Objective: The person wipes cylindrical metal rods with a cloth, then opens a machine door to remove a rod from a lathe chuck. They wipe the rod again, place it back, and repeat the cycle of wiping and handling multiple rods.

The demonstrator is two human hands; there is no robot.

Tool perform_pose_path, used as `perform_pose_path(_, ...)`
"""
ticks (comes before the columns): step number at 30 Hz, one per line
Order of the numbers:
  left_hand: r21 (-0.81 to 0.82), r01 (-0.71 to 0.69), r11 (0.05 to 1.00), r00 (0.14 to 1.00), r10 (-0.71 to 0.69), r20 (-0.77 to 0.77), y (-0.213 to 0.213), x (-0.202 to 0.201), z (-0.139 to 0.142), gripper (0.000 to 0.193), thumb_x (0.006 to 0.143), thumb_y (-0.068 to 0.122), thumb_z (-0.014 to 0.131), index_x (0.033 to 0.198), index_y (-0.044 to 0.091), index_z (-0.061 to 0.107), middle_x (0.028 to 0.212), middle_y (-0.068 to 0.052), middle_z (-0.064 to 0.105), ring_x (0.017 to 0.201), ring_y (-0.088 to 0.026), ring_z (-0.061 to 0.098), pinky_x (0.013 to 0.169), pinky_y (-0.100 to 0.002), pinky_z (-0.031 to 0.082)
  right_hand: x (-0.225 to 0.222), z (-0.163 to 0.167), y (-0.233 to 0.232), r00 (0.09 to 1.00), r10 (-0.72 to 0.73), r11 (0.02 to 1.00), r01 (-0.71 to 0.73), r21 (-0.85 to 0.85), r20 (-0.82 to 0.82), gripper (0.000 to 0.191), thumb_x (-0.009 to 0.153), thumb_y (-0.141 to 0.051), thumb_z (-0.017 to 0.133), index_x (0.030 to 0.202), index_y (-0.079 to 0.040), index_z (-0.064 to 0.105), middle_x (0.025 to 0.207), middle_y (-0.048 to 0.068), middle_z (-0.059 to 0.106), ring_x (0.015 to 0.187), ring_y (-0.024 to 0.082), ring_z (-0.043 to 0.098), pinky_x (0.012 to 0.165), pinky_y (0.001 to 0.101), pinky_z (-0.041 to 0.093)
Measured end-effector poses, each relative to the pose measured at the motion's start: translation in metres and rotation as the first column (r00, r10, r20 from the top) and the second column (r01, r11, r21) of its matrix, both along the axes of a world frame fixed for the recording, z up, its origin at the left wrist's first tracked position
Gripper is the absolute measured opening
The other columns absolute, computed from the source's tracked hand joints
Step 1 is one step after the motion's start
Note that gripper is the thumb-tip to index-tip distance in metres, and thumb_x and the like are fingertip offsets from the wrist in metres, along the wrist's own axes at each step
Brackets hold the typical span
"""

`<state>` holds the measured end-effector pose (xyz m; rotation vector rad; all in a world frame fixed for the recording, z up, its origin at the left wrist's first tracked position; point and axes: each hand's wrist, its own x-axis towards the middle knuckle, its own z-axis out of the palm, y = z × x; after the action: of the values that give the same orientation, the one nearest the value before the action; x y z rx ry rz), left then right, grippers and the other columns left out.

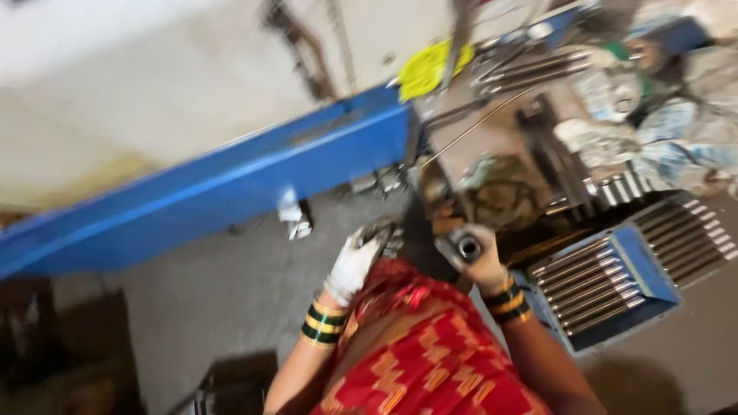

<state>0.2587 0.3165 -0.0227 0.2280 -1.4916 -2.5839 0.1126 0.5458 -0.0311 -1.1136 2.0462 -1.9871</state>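
Gripping a short metal cylinder (467,247) in my right hand (480,265), just below the cluttered workbench (492,146) | left hand (354,265), white-gloved, closed around a blurred dark part (378,230) | blue tray of rods (615,277) at right.

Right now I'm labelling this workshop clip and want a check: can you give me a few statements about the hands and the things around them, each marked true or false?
1. The left hand wears a white glove. True.
2. The right hand is empty. False: it holds a short metal cylinder with a dark bore facing the camera.
3. A blue tray of metal rods lies to the right of the right hand. True.
4. The long beam running across the floor is painted red. False: it is blue.
5. Both wrists carry green and gold bangles. True.
6. A yellow object lies inside the blue tray. False: it sits far up, near the top of the blue beam.
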Motion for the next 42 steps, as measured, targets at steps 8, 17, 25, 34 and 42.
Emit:
perform_pose_path(8,-0.126,-0.241,0.962,0.969,0.245,0.018,-0.041,0.09,0.023,0.044,0.098,0.005,0.052,0.141,-0.006,0.056,0.127,-0.01,0.069,0.112,-0.014,0.065,0.1,-0.03,0.053,0.046,0.26,-0.144,0.502,0.356,0.854,-0.517,0.057,-0.788,0.026,0.08,-0.008,0.084,0.081,-0.011,0.058,0.08,0.006,0.066,0.088,0.028,0.073,0.077,0.0408,0.057)
perform_pose_path(17,0.261,-0.304,0.916,0.937,0.337,-0.092,-0.059,0.14,0.033,0.044,0.101,0.008,0.055,0.143,-0.005,0.053,0.132,-0.02,0.065,0.112,-0.027,0.068,0.096,-0.04,0.056,0.092,0.414,-0.121,0.224,0.242,0.909,-0.393,0.139,-0.944,0.023,0.081,-0.014,0.084,0.08,-0.012,0.061,0.08,0.006,0.067,0.088,0.029,0.073,0.076,0.042,0.057)
perform_pose_path(25,0.032,-0.441,0.897,0.897,0.442,-0.017,-0.062,0.134,0.033,0.039,0.104,0.014,0.055,0.137,-0.007,0.057,0.126,-0.016,0.07,0.108,-0.023,0.07,0.092,-0.039,0.059,0.118,0.459,-0.115,0.133,0.245,0.922,-0.34,0.188,-0.96,0.021,0.081,-0.013,0.084,0.081,-0.011,0.063,0.081,0.008,0.067,0.088,0.031,0.073,0.078,0.0435,0.057)
perform_pose_path(34,0.009,-0.384,0.923,0.922,0.384,-0.04,-0.063,0.121,0.019,0.04,0.103,0.017,0.057,0.136,-0.006,0.059,0.125,-0.014,0.07,0.108,-0.021,0.07,0.092,-0.037,0.058,0.123,0.464,-0.102,0.128,0.238,0.943,-0.269,0.197,-0.963,0.018,0.081,-0.012,0.083,0.083,-0.009,0.065,0.081,0.01,0.068,0.089,0.033,0.073,0.08,0.0452,0.057)
perform_pose_path(42,0.045,-0.325,0.945,0.945,0.326,-0.025,-0.06,0.112,0.025,0.039,0.102,0.017,0.056,0.135,-0.004,0.058,0.123,-0.015,0.07,0.106,-0.023,0.072,0.09,-0.039,0.061,0.118,0.474,-0.081,0.141,0.206,0.965,-0.195,0.177,-0.968,0.016,0.081,-0.012,0.083,0.084,-0.007,0.067,0.082,0.012,0.069,0.09,0.034,0.073,0.082,0.0468,0.058)
